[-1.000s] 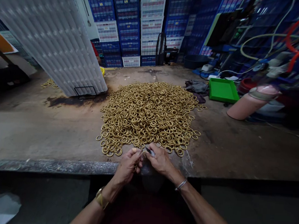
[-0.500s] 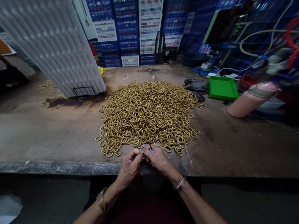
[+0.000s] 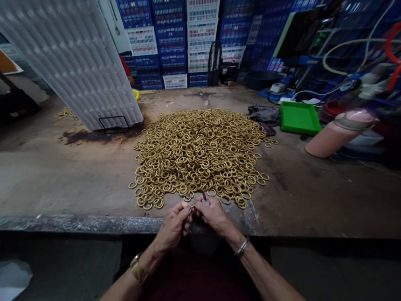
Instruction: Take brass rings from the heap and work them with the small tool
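A wide heap of brass-coloured rings [image 3: 200, 150] lies on the worktable, with loose ones spread along its near edge. My left hand [image 3: 173, 223] is closed in a pinch at the table's front edge, on what looks like one of these rings; only a small golden bit shows between the fingertips. My right hand [image 3: 214, 216] meets it from the right, its fingers closed round a slim tool with a dark tip [image 3: 204, 197]. The tool's kind is mostly hidden by the fingers. Both hands are just in front of the heap, fingertips nearly touching.
A tall grey-white corrugated panel [image 3: 72, 50] leans at the left in a black wire stand [image 3: 113, 123]. At the right are a green tray [image 3: 299, 118], a dark cloth [image 3: 263, 114] and a pink bottle [image 3: 335, 136]. Blue and white crates [image 3: 171, 38] are stacked behind.
My left hand has turned slightly, its lower fingers now showing more below the pinch. The right hand stays nearly in place with the tool. The heap looks the same.
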